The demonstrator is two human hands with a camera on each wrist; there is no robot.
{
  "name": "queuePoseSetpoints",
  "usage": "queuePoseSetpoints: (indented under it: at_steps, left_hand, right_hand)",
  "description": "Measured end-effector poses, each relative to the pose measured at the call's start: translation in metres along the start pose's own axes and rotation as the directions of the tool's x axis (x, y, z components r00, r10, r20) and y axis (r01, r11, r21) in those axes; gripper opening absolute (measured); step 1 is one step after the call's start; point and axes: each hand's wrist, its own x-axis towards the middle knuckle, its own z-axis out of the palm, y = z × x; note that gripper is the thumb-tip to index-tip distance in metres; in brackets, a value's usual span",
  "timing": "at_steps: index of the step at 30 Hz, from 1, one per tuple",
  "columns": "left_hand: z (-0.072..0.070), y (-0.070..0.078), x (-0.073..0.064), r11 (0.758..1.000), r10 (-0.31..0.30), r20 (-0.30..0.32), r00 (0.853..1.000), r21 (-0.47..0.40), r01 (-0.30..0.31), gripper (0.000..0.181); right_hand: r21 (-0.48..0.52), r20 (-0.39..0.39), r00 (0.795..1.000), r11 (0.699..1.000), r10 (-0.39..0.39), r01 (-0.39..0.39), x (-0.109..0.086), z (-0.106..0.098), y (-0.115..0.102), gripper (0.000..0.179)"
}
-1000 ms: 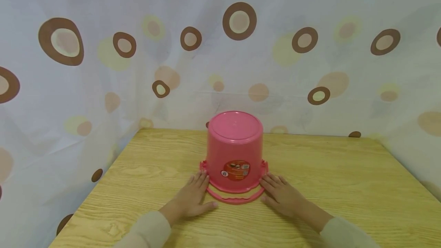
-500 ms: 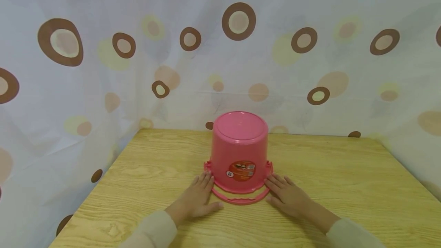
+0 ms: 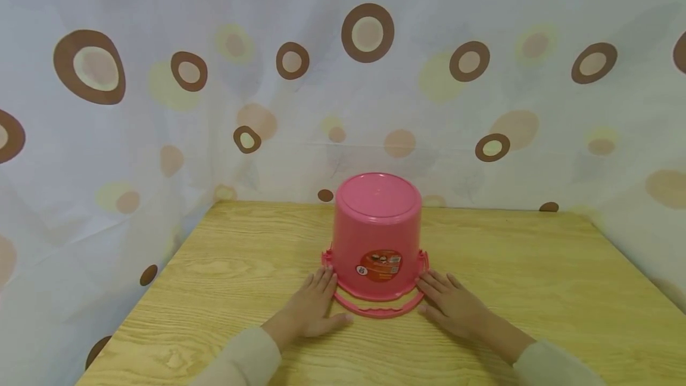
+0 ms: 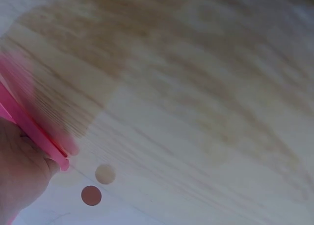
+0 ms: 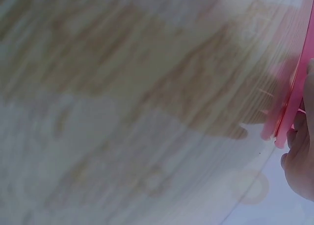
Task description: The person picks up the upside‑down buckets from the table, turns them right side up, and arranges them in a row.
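Observation:
A pink plastic bucket (image 3: 351, 243) stands upside down on the wooden table, its round base facing up and an oval red label (image 3: 382, 265) on the front. Its curved pink handle (image 3: 378, 313) lies on the tabletop in front of the rim. My left hand (image 3: 313, 307) lies with extended fingers against the lower left side of the bucket, thumb spread toward the handle. On the opposite side, my right hand (image 3: 455, 310) touches the lower right with its fingers outstretched. Pink edges of the bucket (image 4: 39, 137) show beside the hand in the left wrist view, and likewise in the right wrist view.
The table (image 3: 257, 249) has a light wood grain. A pale curtain (image 3: 321, 100) with brown rings and soft spots hangs behind it and along both sides.
The bucket has slid to the right across the table, with both hands moving along beside it. The camera view has shifted slightly.

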Motion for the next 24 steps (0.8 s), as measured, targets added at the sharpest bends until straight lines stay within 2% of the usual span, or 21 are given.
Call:
queuePoseSetpoints:
  at_steps: [15,24]
  left_hand:
    - [-0.001,0.009,0.006,0.999,0.020,-0.004,1.000,0.027,-0.020,0.085]
    - [-0.004,0.016,0.007,0.998,0.032,0.010,0.999,0.052,-0.032,0.085]
  right_hand:
    - [-0.024,-0.039,0.999,1.000,0.019,-0.020,-0.008,0.003,0.007,0.052]
    - [-0.027,-0.026,0.999,0.999,0.026,-0.026,-0.012,0.001,0.010,0.052]
